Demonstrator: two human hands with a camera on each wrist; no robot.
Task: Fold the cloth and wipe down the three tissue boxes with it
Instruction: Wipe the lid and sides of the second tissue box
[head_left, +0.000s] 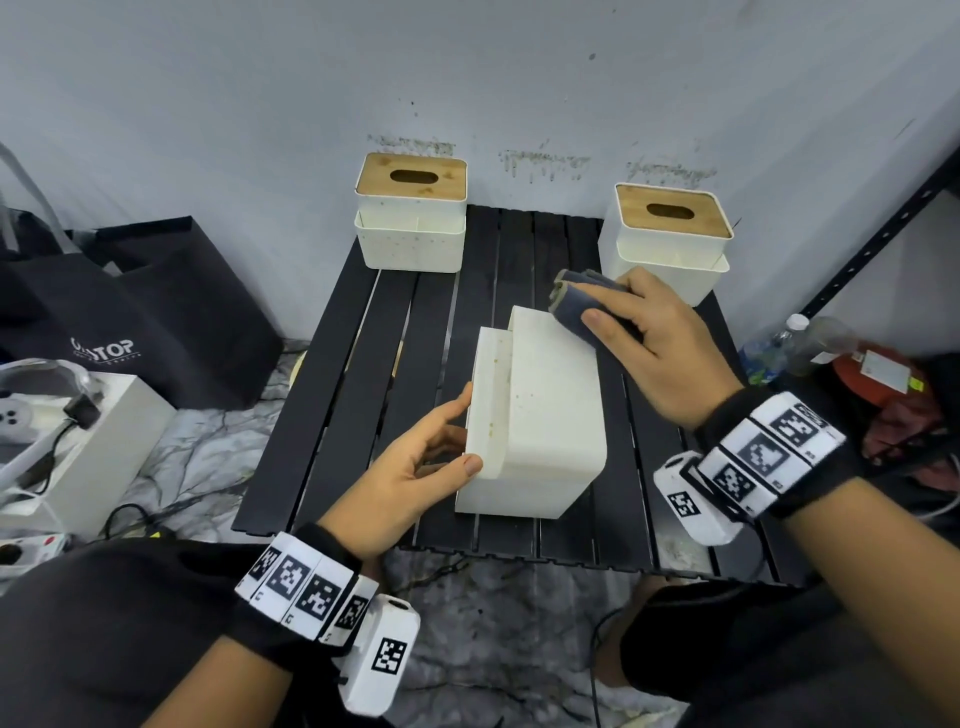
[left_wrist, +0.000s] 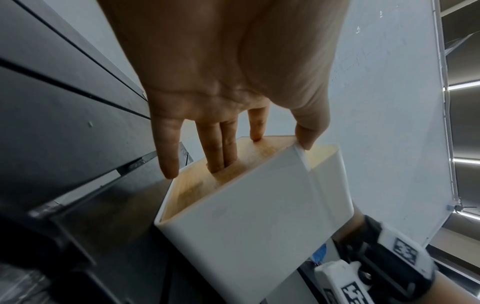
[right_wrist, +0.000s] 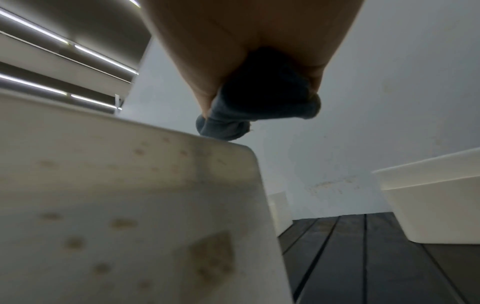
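Note:
A white tissue box (head_left: 545, 405) lies on its side in the middle of the black slatted table (head_left: 363, 364), with brown specks on its upper face. My left hand (head_left: 447, 441) grips it at the lid end. In the left wrist view two fingers (left_wrist: 221, 152) sit in the wooden lid's slot and the thumb hooks the white rim of the box (left_wrist: 246, 205). My right hand (head_left: 613, 312) holds a folded dark grey cloth (head_left: 571, 299) at the box's far right corner. The cloth (right_wrist: 259, 107) touches the box edge (right_wrist: 130, 205). Two more boxes (head_left: 410, 223) (head_left: 670, 234) stand upright at the back.
A black bag (head_left: 156, 312) and a white appliance (head_left: 78, 441) with cables sit on the floor to the left. On the right are a black metal shelf post (head_left: 883, 234) and a plastic bottle (head_left: 779, 348). A grey wall rises just behind the table.

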